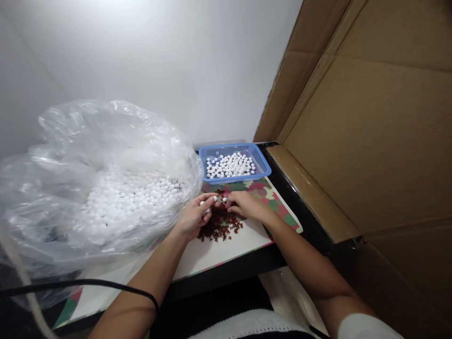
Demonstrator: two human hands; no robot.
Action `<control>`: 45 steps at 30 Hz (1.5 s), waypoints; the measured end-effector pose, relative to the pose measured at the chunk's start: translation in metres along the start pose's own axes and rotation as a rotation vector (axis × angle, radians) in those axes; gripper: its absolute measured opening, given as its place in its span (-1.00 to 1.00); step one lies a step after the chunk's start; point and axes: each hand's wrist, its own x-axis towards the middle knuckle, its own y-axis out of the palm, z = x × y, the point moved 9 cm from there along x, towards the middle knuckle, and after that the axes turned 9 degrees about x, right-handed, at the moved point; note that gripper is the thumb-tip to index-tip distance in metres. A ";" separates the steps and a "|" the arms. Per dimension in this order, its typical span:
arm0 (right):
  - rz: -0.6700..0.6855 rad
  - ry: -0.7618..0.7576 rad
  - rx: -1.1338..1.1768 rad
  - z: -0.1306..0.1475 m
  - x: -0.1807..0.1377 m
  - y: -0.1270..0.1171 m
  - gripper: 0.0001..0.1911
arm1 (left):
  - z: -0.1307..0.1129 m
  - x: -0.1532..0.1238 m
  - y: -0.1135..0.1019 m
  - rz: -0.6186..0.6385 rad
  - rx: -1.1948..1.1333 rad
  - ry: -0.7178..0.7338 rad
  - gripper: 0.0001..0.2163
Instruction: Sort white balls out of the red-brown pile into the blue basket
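My left hand (pixel 196 214) is closed, with a small white ball (pixel 215 198) pinched between thumb and forefinger. More white balls are tucked among its other fingers. Facing it, my right hand (pixel 243 205) has its fingers curled together, and another white ball (pixel 224 199) shows at their tips. Whether a small brown piece is also in those fingers cannot be made out. Under both hands lies a loose pile of small, reddish-brown, star-like pieces (pixel 221 226).
A large clear plastic bag (pixel 116 120) full of white balls stands at the left. Behind my hands, a blue basket (pixel 263 165) holds many white balls. Cardboard (pixel 370 127) walls off the right side. A black cable (pixel 88 282) crosses my left forearm.
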 end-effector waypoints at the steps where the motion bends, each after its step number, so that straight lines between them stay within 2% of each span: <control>1: 0.011 -0.008 -0.012 0.001 0.000 0.002 -0.91 | -0.001 0.000 0.000 -0.005 0.014 0.005 -0.63; 6: 0.001 -0.003 0.058 -0.003 -0.002 -0.001 -0.92 | 0.001 0.001 0.000 -0.010 0.018 0.008 -0.64; 10: -0.081 0.094 0.387 -0.010 -0.004 -0.011 -0.90 | 0.003 0.001 0.000 -0.017 0.019 0.000 -0.62; 13: -0.111 0.091 0.644 -0.008 -0.004 -0.013 -0.83 | 0.004 0.002 0.000 -0.029 0.023 -0.006 -0.61; 16: -0.091 0.095 0.773 -0.005 -0.003 -0.006 -0.81 | 0.005 0.002 -0.001 -0.045 0.014 -0.014 -0.61; 19: -0.108 0.073 0.695 -0.002 -0.001 -0.004 -0.81 | 0.006 0.004 -0.003 -0.052 0.018 -0.005 -0.64; 23: -0.202 0.036 0.519 0.002 0.001 -0.009 -0.84 | 0.007 0.005 -0.005 -0.063 0.036 0.020 -0.66; 34: -0.381 0.005 0.705 0.001 0.002 -0.012 -0.79 | 0.002 0.000 0.003 -0.034 0.017 0.013 -0.67; 39: -0.280 0.013 0.796 0.009 0.004 -0.006 -0.78 | 0.001 0.001 -0.001 -0.066 0.045 0.031 -0.67; 45: -0.206 -0.038 0.786 0.018 0.004 -0.006 -0.78 | 0.000 0.003 -0.005 -0.089 0.077 0.061 -0.64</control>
